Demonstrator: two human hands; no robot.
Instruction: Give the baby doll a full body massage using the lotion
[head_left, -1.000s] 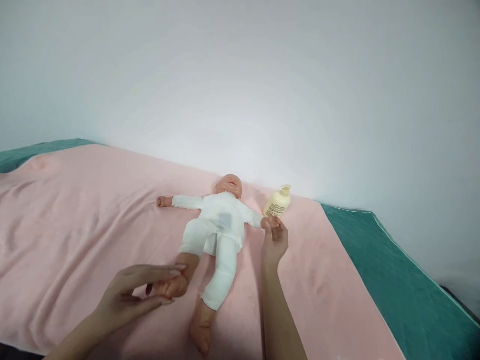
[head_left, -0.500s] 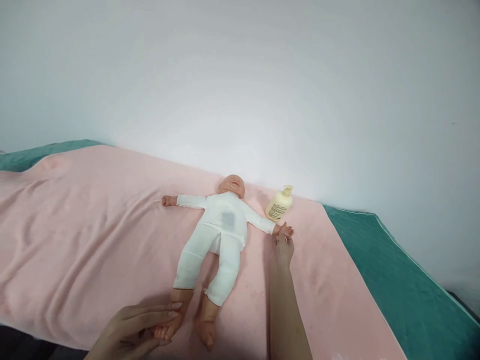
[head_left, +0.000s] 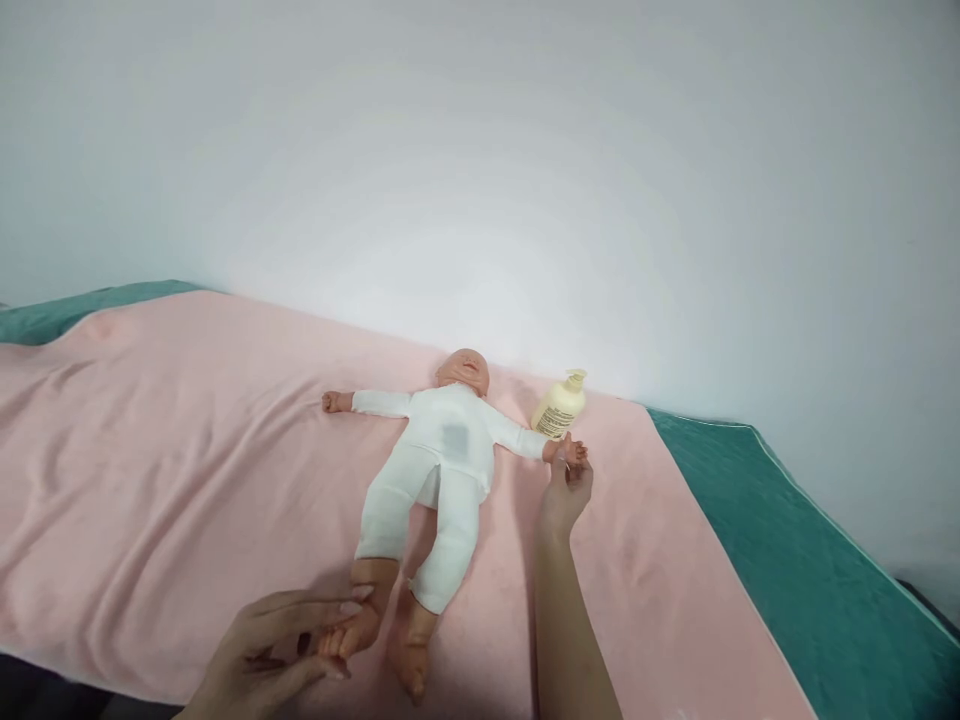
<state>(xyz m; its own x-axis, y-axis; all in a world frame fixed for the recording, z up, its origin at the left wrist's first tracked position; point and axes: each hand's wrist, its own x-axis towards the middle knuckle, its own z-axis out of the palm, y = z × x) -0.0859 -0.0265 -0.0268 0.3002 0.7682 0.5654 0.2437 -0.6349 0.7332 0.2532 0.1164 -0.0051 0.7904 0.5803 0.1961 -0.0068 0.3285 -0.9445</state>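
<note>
A baby doll (head_left: 450,430) in a white top and trousers lies on its back on a pink blanket (head_left: 247,480), head towards the wall. A grey patch marks its chest. With fingers and thumb my left hand (head_left: 277,645) grips the doll's foot (head_left: 356,625) on the left of the view. The other foot (head_left: 410,650) rests beside it, untouched. My right hand (head_left: 568,495) pinches the doll's hand (head_left: 574,450) on the right. Just behind that hand stands a pale yellow pump bottle (head_left: 559,408) with dark print.
Teal cloth (head_left: 795,540) shows past the blanket's right edge, and more teal cloth (head_left: 90,305) at the back left. A pale wall (head_left: 480,180) rises directly behind. Soft folds run through the blanket on the left.
My left hand has raised the doll's foot slightly and moved it to the right. My right hand has lifted the doll's hand a little towards the bottle.
</note>
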